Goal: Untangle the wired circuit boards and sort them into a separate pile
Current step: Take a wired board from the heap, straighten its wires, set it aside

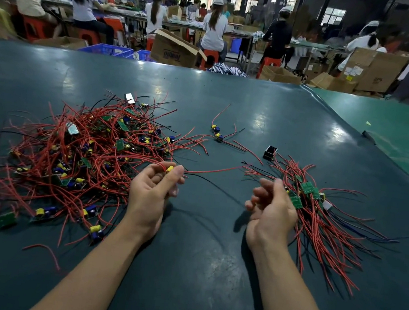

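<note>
Tangled circuit boards [77, 145] with red and black wires heap on the left of the dark tabletop [230, 101]. Beside the heap, the left hand [154, 187] has its grip pinched on a yellow-capped board [170, 168] whose red wire trails rightward. Right hand [271, 208] hangs with fingers loosely curled, holding nothing, touching the sorted pile [319, 213].

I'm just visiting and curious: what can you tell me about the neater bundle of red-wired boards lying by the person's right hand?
The sorted pile of small green circuit boards with red and black wires lies on the dark green table mat, right of centre. The boards cluster at its upper end, and the thin wires fan out roughly parallel toward the lower right. The right hand, fingers loosely curled, is at its left edge; contact is unclear. A small black block sits just beyond it.
</note>
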Motion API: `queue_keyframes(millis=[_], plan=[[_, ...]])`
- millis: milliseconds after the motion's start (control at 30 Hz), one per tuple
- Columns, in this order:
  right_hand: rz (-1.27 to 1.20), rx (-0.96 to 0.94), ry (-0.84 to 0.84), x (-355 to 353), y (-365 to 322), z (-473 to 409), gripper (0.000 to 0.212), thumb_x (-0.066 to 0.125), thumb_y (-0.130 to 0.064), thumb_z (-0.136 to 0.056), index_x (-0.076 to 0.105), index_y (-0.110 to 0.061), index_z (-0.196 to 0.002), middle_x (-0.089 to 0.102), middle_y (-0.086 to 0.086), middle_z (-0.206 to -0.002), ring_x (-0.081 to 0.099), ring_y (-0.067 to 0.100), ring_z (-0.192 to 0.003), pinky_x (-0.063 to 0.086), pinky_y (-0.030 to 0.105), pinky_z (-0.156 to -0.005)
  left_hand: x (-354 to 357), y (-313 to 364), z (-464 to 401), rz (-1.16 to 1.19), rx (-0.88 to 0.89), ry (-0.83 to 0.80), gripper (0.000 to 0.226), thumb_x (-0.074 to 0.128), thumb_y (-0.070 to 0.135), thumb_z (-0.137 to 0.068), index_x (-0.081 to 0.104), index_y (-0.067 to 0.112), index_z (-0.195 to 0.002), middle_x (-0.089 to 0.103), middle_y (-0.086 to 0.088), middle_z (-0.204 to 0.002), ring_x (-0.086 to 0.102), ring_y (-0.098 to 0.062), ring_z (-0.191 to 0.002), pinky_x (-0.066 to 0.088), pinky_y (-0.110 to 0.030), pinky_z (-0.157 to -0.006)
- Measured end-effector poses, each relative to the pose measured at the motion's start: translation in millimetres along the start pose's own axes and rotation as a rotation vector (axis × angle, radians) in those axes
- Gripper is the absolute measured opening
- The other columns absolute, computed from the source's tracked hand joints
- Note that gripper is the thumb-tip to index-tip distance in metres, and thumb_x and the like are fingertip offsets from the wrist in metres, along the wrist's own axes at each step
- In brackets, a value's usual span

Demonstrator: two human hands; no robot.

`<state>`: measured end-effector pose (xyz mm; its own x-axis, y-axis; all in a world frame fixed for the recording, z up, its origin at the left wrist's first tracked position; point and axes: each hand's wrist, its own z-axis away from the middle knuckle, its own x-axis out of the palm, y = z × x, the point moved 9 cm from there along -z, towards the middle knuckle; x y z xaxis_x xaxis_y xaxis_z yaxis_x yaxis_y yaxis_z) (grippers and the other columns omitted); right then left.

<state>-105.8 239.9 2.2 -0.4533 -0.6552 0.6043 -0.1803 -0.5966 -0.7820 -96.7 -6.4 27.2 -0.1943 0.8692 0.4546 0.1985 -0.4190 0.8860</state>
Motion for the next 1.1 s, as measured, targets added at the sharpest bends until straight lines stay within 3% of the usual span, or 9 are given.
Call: queue_keyframes(millis=[167, 300, 433, 533, 667, 733, 833, 967, 1100], plan=[[-0.169, 0.393, -0.372, 38, 23, 16, 0.061, 0.046, -0.061, -0.09, 0.069, -0.004, -0.092, 0.049, 0.0, -0.055, 0.038, 0.006, -0.04, 0.027, 0.016, -0.03, 22, -17, 12, 0.283, -0.33, -0.24, 0.028, 0.052, 0.027, -0.085, 0.069, 0.005, -0.089, 0.048, -0.004, -0.061, 0.037, -0.013, -0.05, 0.037, -0.024, -0.05], [0.361, 0.401, -0.661, 52, 45, 41, 0.054, 0.059, -0.052, -0.08, 0.071, -0.006, -0.105, 0.046, -0.005, -0.052, 0.032, 0.002, -0.036, 0.02, 0.012, -0.03, 40, -25, 23, -0.08, -0.318, -0.397, 0.029, 0.054, 0.027, -0.083, 0.073, 0.01, -0.07, 0.048, -0.006, -0.049, 0.036, -0.012, -0.039, 0.031, -0.022, -0.044], [0.409, 0.362, -0.781, 58, 51, 53, 0.042, 0.071, -0.039, -0.076, 0.075, -0.006, -0.103, 0.045, -0.007, -0.05, 0.03, 0.003, -0.037, 0.02, 0.011, -0.034, 52, -21, 32, -0.272, -0.222, -0.546, 0.033, 0.052, 0.028, -0.086, 0.071, 0.003, -0.075, 0.057, -0.008, -0.049, 0.04, -0.01, -0.035, 0.032, -0.015, -0.038], [0.395, 0.32, -0.763, 58, 47, 49, 0.032, 0.077, -0.038, -0.069, 0.079, -0.012, -0.088, 0.033, -0.004, -0.044, 0.022, 0.009, -0.041, 0.02, 0.013, -0.036, 53, -17, 35, -0.356, -0.182, -0.597, 0.038, 0.049, 0.031, -0.087, 0.07, 0.002, -0.073, 0.048, -0.006, -0.042, 0.034, -0.006, -0.031, 0.027, -0.012, -0.037], [0.36, 0.298, -0.67, 55, 45, 44, 0.02, 0.08, -0.032, -0.063, 0.077, -0.016, -0.074, 0.037, -0.005, -0.045, 0.028, 0.007, -0.039, 0.024, 0.014, -0.04, 54, -19, 37, -0.338, -0.204, -0.619, 0.036, 0.05, 0.028, -0.089, 0.069, -0.001, -0.081, 0.048, -0.008, -0.044, 0.036, -0.006, -0.029, 0.027, -0.011, -0.034], [0.308, 0.244, -0.569, 52, 40, 37, 0.014, 0.079, -0.025, -0.065, 0.075, -0.013, -0.072, 0.034, -0.005, -0.043, 0.024, 0.008, -0.038, 0.025, 0.016, -0.046, 54, -19, 36, -0.333, -0.208, -0.616, 0.035, 0.051, 0.028, -0.088, 0.069, 0.0, -0.08, 0.049, -0.008, -0.045, 0.038, -0.007, -0.031, 0.028, -0.01, -0.035], [0.18, 0.145, -0.385, 42, 28, 23, 0.006, 0.073, -0.007, -0.079, 0.068, -0.005, -0.075, 0.032, -0.006, -0.039, 0.022, 0.006, -0.032, 0.021, 0.014, -0.036, 54, -20, 37, -0.31, -0.224, -0.641, 0.032, 0.056, 0.026, -0.089, 0.071, 0.001, -0.075, 0.049, -0.007, -0.044, 0.038, -0.008, -0.032, 0.029, -0.01, -0.036], [0.101, 0.037, -0.205, 27, 17, 10, 0.014, 0.073, -0.002, -0.082, 0.065, -0.006, -0.072, 0.038, -0.005, -0.038, 0.026, 0.006, -0.03, 0.023, 0.013, -0.035, 53, -22, 37, -0.334, -0.215, -0.669, 0.032, 0.057, 0.026, -0.088, 0.074, 0.005, -0.072, 0.043, -0.002, -0.041, 0.034, -0.009, -0.037, 0.027, -0.013, -0.04], [0.323, -0.183, -0.214, 28, 6, 13, 0.016, 0.074, -0.008, -0.085, 0.073, -0.018, -0.073, 0.06, -0.01, -0.057, 0.044, 0.002, -0.043, 0.037, 0.019, -0.046, 53, -23, 36, -0.333, -0.212, -0.681, 0.032, 0.057, 0.026, -0.087, 0.074, 0.004, -0.071, 0.041, -0.002, -0.04, 0.034, -0.008, -0.037, 0.027, -0.013, -0.042]])
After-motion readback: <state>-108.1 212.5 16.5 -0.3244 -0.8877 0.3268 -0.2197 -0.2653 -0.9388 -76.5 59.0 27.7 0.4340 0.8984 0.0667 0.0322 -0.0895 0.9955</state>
